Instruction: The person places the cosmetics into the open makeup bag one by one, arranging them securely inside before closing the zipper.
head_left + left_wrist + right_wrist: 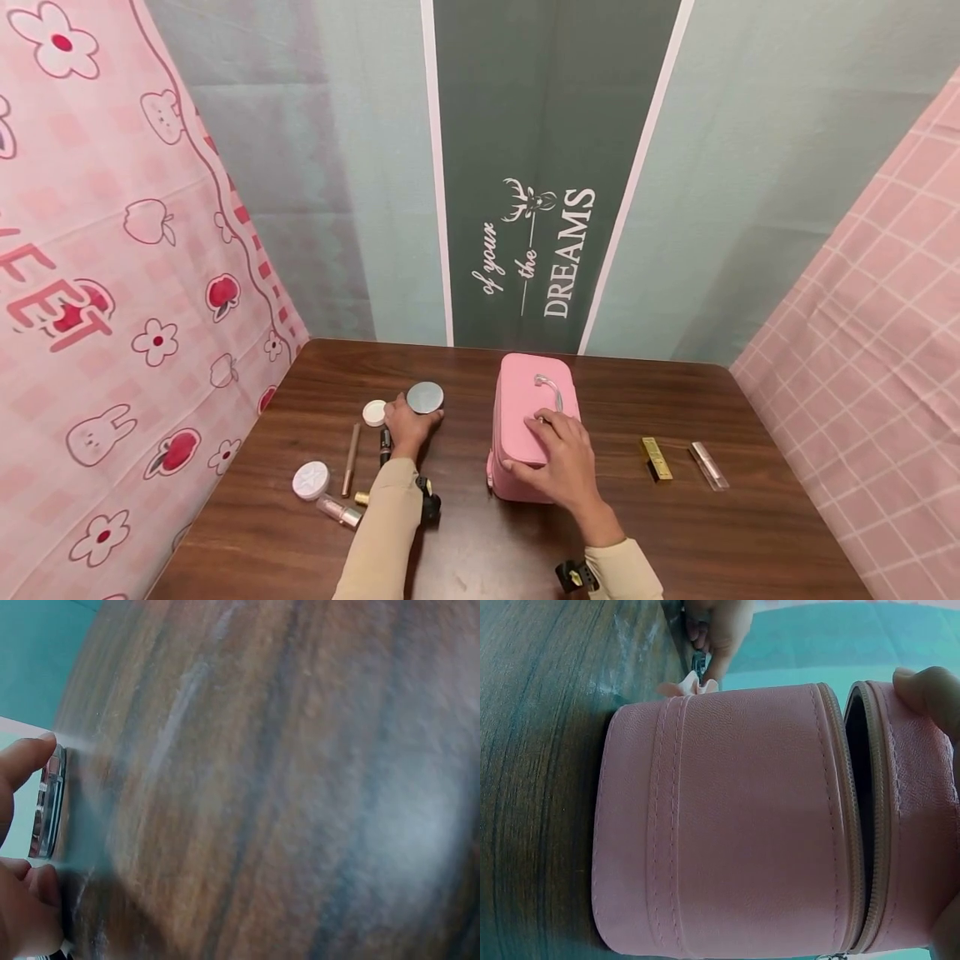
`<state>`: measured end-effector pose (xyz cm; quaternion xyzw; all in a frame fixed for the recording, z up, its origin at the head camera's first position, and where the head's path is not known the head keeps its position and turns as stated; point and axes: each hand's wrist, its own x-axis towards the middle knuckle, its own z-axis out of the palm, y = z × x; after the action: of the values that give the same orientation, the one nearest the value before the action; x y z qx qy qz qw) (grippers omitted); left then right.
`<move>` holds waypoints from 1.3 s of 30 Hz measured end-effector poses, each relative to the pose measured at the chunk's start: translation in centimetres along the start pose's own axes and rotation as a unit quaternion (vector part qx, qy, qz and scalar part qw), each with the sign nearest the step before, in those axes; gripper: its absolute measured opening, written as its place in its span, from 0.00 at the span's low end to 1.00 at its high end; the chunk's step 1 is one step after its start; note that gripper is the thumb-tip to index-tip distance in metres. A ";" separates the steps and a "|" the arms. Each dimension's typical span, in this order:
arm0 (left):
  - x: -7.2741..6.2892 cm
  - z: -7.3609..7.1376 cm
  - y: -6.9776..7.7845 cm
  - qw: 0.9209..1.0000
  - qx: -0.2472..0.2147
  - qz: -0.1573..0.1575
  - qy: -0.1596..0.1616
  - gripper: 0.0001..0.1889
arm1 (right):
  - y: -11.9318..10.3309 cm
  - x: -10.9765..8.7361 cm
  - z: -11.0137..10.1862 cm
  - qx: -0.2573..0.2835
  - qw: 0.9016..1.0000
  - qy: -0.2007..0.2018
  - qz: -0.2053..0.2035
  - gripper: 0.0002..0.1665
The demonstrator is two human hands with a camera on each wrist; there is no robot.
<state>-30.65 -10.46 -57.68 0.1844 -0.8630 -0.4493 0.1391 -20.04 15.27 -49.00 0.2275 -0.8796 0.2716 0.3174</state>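
My left hand [410, 429] grips a round compact [425, 397] with a silvery, mirror-like top, near the back left of the table. Its thin edge shows between my thumb and fingers in the left wrist view. My right hand [564, 458] holds the lid [922, 795] of a pink zippered makeup case [757, 817], thumb at the lid's edge and fingers spread over its top beside the clear handle [550, 387]. The zip is undone, and a narrow dark gap runs between lid and body. The case's inside is hidden.
Around the left forearm lie a small white round container [375, 412], a brown pencil [351, 460], a black tube [386, 446], a white star-embossed round case [311, 481] and a pinkish tube [339, 511]. A gold lipstick [656, 458] and a clear-capped tube [708, 465] lie right of the case.
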 end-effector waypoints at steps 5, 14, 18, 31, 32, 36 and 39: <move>0.0 -0.2 0.4 1.000 0.014 -0.020 -0.020 0.49 | 0.2 0.0 0.0 0.010 1.000 0.013 0.003 0.40; 0.2 0.1 0.7 0.999 0.024 -0.022 -0.022 0.43 | 0.5 -0.1 -0.2 0.038 0.998 0.029 0.027 0.39; 0.3 0.2 0.9 0.999 0.032 -0.032 -0.025 0.45 | 0.6 -0.1 -0.2 0.052 0.997 0.038 0.033 0.38; 0.5 0.2 1.1 0.997 0.059 -0.051 -0.020 0.42 | 0.5 0.1 -0.5 0.040 0.998 0.043 -0.001 0.37; 0.5 0.2 1.1 0.997 0.059 -0.049 -0.021 0.42 | 0.6 0.1 -0.5 0.040 0.998 0.043 -0.002 0.36; 0.2 0.1 1.1 0.997 0.061 -0.029 -0.026 0.42 | 0.6 0.0 -0.6 0.046 0.998 0.044 -0.001 0.34; -0.2 -0.1 1.1 0.998 0.062 -0.016 -0.029 0.41 | 0.5 -0.1 -0.9 0.061 0.997 0.052 0.010 0.34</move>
<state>-30.70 -9.85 -56.70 0.1930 -0.8901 -0.4019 0.0951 -19.88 16.27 -48.62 0.2233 -0.8458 0.3398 0.3455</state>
